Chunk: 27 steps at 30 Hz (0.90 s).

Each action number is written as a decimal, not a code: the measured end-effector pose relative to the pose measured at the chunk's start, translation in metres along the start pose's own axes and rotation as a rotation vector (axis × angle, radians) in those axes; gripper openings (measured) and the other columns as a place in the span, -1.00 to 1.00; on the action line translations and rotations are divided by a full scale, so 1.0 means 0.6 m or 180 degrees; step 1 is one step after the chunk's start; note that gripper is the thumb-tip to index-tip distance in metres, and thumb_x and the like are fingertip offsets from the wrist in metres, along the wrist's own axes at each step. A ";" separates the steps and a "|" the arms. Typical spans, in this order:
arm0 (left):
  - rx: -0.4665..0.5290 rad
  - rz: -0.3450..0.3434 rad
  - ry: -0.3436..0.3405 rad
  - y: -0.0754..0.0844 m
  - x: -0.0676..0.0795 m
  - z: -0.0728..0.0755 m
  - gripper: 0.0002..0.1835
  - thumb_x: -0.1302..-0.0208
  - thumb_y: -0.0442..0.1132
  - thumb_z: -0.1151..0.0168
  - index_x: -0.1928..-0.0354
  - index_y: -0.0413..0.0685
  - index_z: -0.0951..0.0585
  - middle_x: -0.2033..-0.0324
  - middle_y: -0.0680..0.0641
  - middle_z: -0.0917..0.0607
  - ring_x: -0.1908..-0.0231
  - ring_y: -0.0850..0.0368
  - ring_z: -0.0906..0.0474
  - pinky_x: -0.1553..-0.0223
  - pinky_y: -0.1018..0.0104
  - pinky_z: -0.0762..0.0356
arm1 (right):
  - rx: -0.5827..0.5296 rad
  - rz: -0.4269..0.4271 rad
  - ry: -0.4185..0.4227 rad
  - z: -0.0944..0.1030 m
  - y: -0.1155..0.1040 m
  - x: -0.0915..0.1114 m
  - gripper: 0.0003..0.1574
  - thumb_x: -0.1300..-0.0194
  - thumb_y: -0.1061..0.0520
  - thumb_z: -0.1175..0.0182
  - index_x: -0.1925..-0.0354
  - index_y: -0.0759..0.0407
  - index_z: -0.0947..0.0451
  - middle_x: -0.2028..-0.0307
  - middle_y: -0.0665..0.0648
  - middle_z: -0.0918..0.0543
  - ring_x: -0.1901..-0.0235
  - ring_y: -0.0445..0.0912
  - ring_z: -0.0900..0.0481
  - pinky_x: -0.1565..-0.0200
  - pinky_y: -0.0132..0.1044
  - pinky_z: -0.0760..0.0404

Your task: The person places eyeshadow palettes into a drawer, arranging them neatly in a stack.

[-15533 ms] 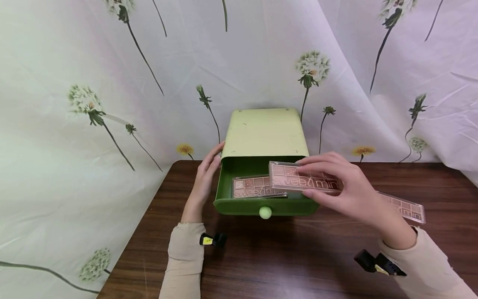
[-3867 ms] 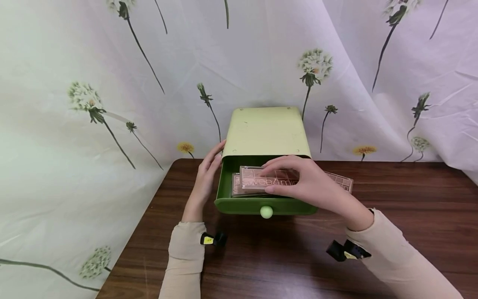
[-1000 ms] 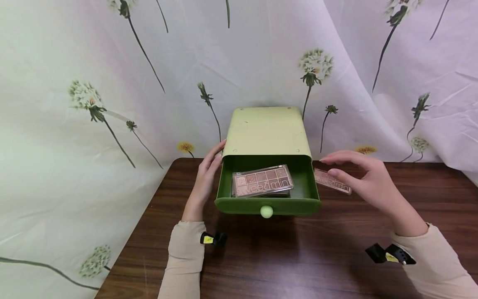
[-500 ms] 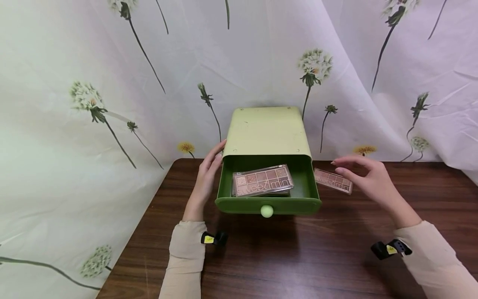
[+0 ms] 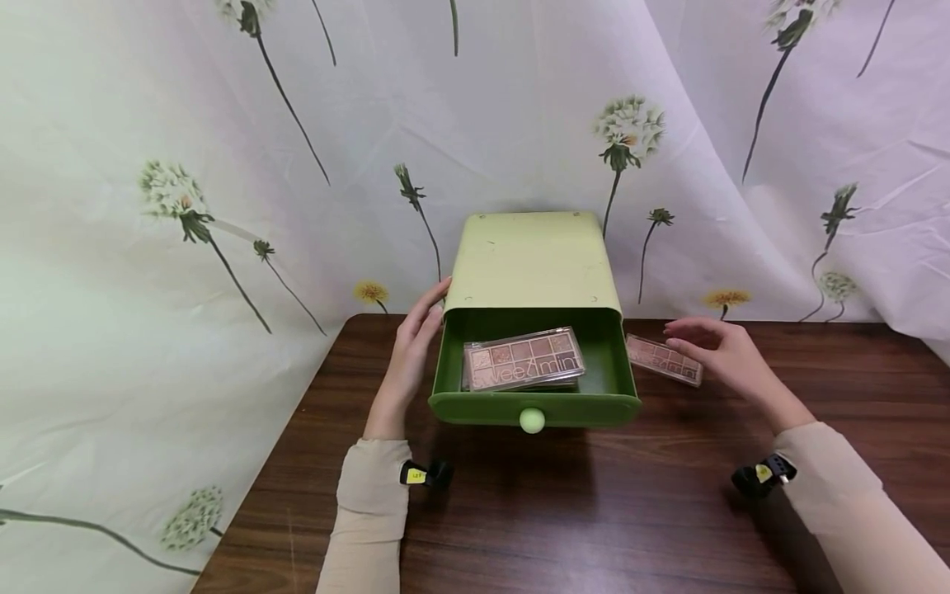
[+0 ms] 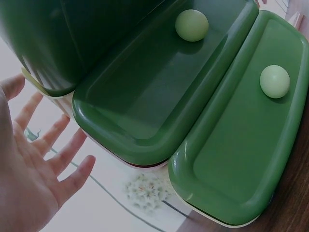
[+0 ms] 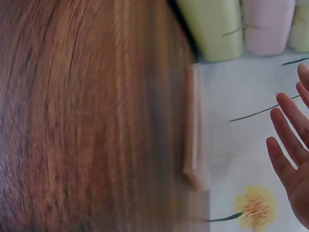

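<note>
So, it looks like we're at the reach: the right hand (image 5: 718,353) is just beside the loose makeup palette (image 5: 664,360), which lies flat on the table (image 5: 668,495), to the right of the cabinet (image 5: 534,256). That hand has nothing in it, by the way; fingers are spread, and the right wrist view shows a gap between them and the palette (kinda blurry there, though). Meanwhile the left hand (image 5: 404,355) is up against the cabinet's left side, fingers fairly straight and spread, not gripping anything. Guessing it's there to steady the thing, but I can't tell how hard it's pressing, if at all. The top drawer (image 5: 490,408) is pulled out, and inside there's a top palette (image 5: 525,360) sitting a bit crooked on what looks like a lower palette (image 5: 571,384), both toward the left, with bare floor on the right. IMO the next move calls for bringing thumb and fingertips onto opposite long edges of the loose one, since it's thin and flat and could skid if only poked.
</note>
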<state>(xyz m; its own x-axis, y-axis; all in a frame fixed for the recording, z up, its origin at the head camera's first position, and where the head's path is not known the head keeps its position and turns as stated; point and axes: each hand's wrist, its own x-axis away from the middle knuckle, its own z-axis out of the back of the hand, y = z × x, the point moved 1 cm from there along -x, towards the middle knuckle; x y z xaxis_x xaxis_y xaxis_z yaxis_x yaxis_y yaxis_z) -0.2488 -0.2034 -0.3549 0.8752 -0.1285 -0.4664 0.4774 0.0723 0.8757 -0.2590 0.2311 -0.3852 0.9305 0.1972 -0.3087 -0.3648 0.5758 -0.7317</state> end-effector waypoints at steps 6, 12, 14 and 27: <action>0.0008 0.0003 -0.0024 0.002 0.001 -0.001 -0.52 -0.58 -0.15 0.13 -0.47 0.01 -0.33 -0.40 0.00 -0.35 -0.35 0.12 -0.24 -0.22 0.07 -0.26 | 0.0105 -0.0170 -0.0169 -0.008 0.029 -0.012 -0.53 -0.37 -0.04 -0.29 -0.11 0.21 -0.62 -0.09 0.24 -0.63 0.18 -0.42 -0.53 0.19 -0.48 -0.48; 0.0010 0.0002 -0.0005 0.003 0.003 -0.002 -0.52 -0.57 -0.15 0.11 -0.46 0.02 -0.35 -0.38 0.02 -0.37 -0.28 0.14 -0.32 -0.19 0.11 -0.29 | 0.0032 -0.0336 -0.0273 -0.017 0.050 -0.021 -0.50 -0.35 0.02 -0.32 -0.14 0.28 -0.59 -0.07 0.28 -0.63 0.16 -0.33 -0.56 0.18 -0.46 -0.50; 0.0017 -0.0002 -0.0003 0.003 0.003 -0.002 -0.52 -0.57 -0.14 0.11 -0.46 0.02 -0.35 -0.38 0.02 -0.37 -0.27 0.14 -0.33 -0.19 0.12 -0.30 | 0.0050 -0.0368 -0.0320 -0.020 0.056 -0.025 -0.48 -0.34 0.01 -0.32 -0.15 0.28 -0.57 -0.07 0.28 -0.63 0.13 -0.25 -0.58 0.16 -0.45 -0.50; 0.0012 0.0008 0.0003 0.002 0.002 0.001 -0.52 -0.57 -0.15 0.11 -0.46 0.02 -0.34 -0.38 0.01 -0.36 -0.27 0.13 -0.34 -0.19 0.11 -0.30 | 0.0210 -0.0452 -0.0649 -0.034 0.095 -0.041 -0.26 -0.31 -0.05 -0.35 -0.27 0.38 -0.44 -0.19 0.45 -0.49 -0.20 0.32 -0.41 -0.15 0.20 -0.38</action>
<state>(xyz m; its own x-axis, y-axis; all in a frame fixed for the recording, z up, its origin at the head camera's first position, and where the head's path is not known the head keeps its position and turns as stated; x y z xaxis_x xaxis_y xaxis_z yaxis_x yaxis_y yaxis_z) -0.2474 -0.2043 -0.3542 0.8764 -0.1276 -0.4644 0.4749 0.0690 0.8773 -0.3034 0.2431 -0.4318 0.9622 0.2627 -0.0718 -0.2332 0.6584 -0.7156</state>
